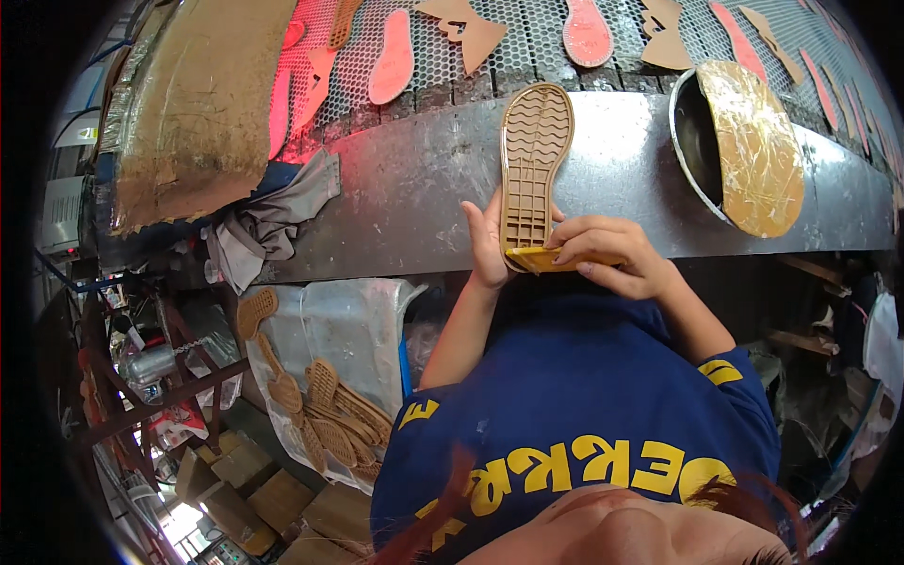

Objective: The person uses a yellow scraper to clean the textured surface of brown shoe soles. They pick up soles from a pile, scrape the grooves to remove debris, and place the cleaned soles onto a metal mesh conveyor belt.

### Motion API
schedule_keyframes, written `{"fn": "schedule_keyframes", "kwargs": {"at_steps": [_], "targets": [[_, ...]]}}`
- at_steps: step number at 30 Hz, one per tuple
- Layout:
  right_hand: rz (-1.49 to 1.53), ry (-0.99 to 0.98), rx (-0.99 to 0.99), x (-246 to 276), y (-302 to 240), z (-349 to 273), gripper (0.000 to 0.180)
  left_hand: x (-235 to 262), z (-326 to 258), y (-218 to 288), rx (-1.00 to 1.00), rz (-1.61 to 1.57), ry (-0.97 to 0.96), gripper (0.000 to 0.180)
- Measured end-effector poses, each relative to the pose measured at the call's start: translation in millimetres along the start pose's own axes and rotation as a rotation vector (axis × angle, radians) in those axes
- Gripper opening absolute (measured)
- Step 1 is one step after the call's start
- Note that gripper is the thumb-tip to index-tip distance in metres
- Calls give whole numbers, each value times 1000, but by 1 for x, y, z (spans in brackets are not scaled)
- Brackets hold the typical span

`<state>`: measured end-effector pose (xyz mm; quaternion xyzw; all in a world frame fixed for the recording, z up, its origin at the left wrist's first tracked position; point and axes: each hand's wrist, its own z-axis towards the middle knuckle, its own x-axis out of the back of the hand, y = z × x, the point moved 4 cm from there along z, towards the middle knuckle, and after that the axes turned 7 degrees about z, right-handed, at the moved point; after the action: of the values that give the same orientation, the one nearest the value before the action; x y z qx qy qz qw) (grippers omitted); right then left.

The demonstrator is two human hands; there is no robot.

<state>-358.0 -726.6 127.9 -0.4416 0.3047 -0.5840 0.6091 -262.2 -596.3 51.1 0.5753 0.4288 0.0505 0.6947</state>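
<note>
A tan rubber shoe sole [537, 155] stands toe-away over the front edge of the metal bench, its wavy and square-patterned tread turned up. My left hand [484, 247] grips its heel end from the left, thumb up along the rim and the other fingers mostly hidden underneath. At the heel, my right hand [617, 252] closes round a flat yellow tool [537, 261], which lies crosswise against the heel edge. The tool's working end cannot be made out. Some fingertips show at the sole's right edge.
Beyond the steel bench [405, 188] runs a mesh conveyor [527, 42] bearing pink insoles [392, 58] and tan cut pieces. At right sits a round pot [692, 141] partly covered by a taped board [758, 151]. A grey cloth [273, 217] hangs at left, above piled soles [334, 438].
</note>
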Motion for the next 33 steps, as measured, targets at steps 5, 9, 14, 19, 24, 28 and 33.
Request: {"fn": "schedule_keyframes", "kwargs": {"at_steps": [5,9,14,19,24,28,33], "targets": [[122,-75,-98,12,4,12,22,0,-1,0,45,-49,37,98],[93,95,-49,36,1,6,26,4,-1,0,60,-100,-91,94],[-125,885,123,77,-5,-36,20,3,-1,1,53,-40,-134,77],[-806,1062,13,103,-8,-61,14,-7,-2,4,-132,39,-66,59],[-963,938,-118,102,-6,-57,12,1,1,-2,-191,-17,-86,72],[-849,1049,-41,98,-12,-57,10,0,0,-2,-225,20,4,66],[-558,1140,-20,100,0,-63,9,-3,-3,3,-390,394,92,66]]}}
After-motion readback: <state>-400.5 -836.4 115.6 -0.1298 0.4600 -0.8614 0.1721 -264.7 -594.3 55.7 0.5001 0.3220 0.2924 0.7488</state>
